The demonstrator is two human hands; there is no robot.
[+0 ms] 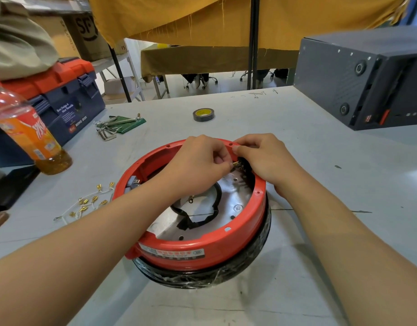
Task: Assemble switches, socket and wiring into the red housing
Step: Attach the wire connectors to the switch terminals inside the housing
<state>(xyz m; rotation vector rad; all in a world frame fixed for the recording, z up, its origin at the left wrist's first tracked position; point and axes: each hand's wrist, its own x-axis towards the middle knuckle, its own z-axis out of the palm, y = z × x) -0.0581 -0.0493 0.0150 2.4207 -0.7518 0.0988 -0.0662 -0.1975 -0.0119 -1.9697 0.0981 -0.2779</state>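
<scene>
Head view, near to far: two bare forearms reach in from the bottom edge over the grey worktop [320, 175]. Between them sits the red housing [198, 252], round, open side up, resting on a black base wrapped in clear film [226, 276]. A white label faces the camera on its near wall. Inside: a silver metal plate [228, 208] with a black wiring loop [210, 215] lying on it; a grey switch part [132, 182] sits at the inner left wall.

Left hand [198, 165] is over the far inside of the housing, its fingers curled and pinching a small brass terminal [235, 164]. Right hand [261, 158] rests on the far-right rim, fingers curled round a dark component [246, 169] at the inner wall; exactly what that part is, cannot tell. The fingertips of both hands almost meet.

Left of the housing, on the worktop: white wires with brass terminals [89, 203], loose. Further left an orange drink bottle [26, 130], upright. Behind it a blue and orange toolbox [61, 95], with hex keys on a green pouch [118, 124] just beside it. Beyond the hands, a roll of black tape [203, 114] lying flat. Far right, a dark grey machine case [358, 74]
</scene>
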